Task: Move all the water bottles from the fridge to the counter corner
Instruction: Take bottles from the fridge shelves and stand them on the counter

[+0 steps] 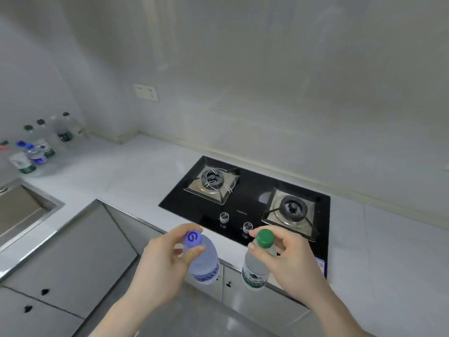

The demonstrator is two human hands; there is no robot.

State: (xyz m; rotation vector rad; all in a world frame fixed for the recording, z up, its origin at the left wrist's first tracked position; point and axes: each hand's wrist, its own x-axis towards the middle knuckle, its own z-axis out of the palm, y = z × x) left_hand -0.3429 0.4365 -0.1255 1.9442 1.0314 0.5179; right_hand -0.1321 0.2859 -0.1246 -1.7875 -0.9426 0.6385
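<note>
My left hand (162, 261) pinches the neck of a clear water bottle with a blue cap (202, 261), which hangs upright in front of the counter edge. Just to its right, my right hand (289, 259) grips the neck of a second bottle with a green cap and a green label (255, 268). Several more water bottles (36, 147) with green and blue caps stand grouped on the white counter (126, 171) at the far left, near the wall. The fridge is out of view.
A black two-burner gas hob (245, 203) is set into the counter ahead of my hands. A steel sink (19, 210) lies at the left. Grey cabinet doors (73, 259) run below the counter edge. A wall socket (145, 92) sits above the corner.
</note>
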